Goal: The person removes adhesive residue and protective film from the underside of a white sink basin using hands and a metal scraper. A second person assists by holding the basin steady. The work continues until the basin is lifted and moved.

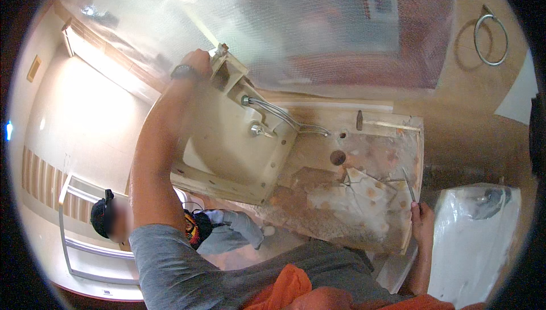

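My left hand (pixel 198 61), with a dark watch at the wrist, reaches far out at the upper left. It is closed round the far end of a beige molded unit, basin-like in shape (pixel 222 133), which stands tilted on the left. Grey flexible hoses (pixel 273 108) and a metal fitting (pixel 261 130) come from the unit. My right hand (pixel 421 219) is at the right edge of a dirty, open-topped base (pixel 296 196). It is closed on a slim metal tool (pixel 409 187) pointing up and away; its exact kind is unclear. Inside the base lie broken whitish pieces (pixel 367 193).
A dark hole (pixel 338 157) opens in the base. Behind hangs translucent plastic sheeting (pixel 318 31); a metal ring (pixel 491 40) is on the wall. At the right leans a white, plastic-wrapped panel (pixel 472 247). Another person in a dark cap (pixel 102 216) is close by at the lower left.
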Tool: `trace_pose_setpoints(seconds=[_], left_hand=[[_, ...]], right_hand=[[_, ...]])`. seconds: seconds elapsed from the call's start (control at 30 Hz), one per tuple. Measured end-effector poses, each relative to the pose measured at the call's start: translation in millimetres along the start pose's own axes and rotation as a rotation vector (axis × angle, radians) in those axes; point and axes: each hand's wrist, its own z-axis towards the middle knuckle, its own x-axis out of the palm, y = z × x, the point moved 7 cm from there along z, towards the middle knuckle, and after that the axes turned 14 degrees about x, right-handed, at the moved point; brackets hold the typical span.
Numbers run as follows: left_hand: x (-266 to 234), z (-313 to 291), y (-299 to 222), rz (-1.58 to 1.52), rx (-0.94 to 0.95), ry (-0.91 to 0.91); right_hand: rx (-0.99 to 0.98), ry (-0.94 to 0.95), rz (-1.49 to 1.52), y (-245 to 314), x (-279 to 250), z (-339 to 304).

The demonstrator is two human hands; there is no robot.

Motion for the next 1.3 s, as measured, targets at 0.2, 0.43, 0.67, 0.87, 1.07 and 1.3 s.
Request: trace_pose_setpoints(seconds=[0.2,0.43,0.67,0.87,1.07,1.3], left_hand=[[5,-1,13,0.043,0.07,-0.038],[17,11,35,0.046,0.118,0.006],[-71,4,62,-0.156,0.108,-0.049],[-59,-28,-25,-0.407,0.377,-0.26],[139,-113,-307,-0.757,0.523,0.088],[260,-200,-460,-0.541,0.344,0.218]], right_hand=[[0.072,-0.012,-0.032,-2,-23,-22],[0.132,-0.039,-0.016,-9,-35,-36],[0.017,-0.263,0.118,-58,-33,-43],[0.125,-0.121,0.026,-30,-33,-39],[0.097,-0.097,-0.112,-28,-17,-41],[0.063,-0.061,-0.178,-20,3,-43]])
